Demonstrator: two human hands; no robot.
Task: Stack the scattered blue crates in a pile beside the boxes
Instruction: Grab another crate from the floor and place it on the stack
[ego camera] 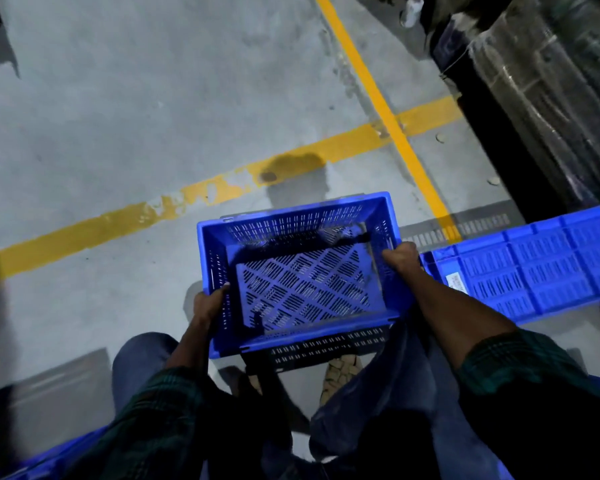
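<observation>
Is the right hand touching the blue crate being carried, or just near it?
Touching. The head view shows the right hand curled over the right rim of the blue crate, with its fingers inside the wall and no gap visible.

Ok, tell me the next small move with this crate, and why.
Probably swing it to the right and lower it toward the other blue crate. Both the left hand and the right hand already grip the rims of the carried crate, which is empty and held above the floor, so nothing needs regripping first. No pile or boxes are clearly visible yet.
</observation>
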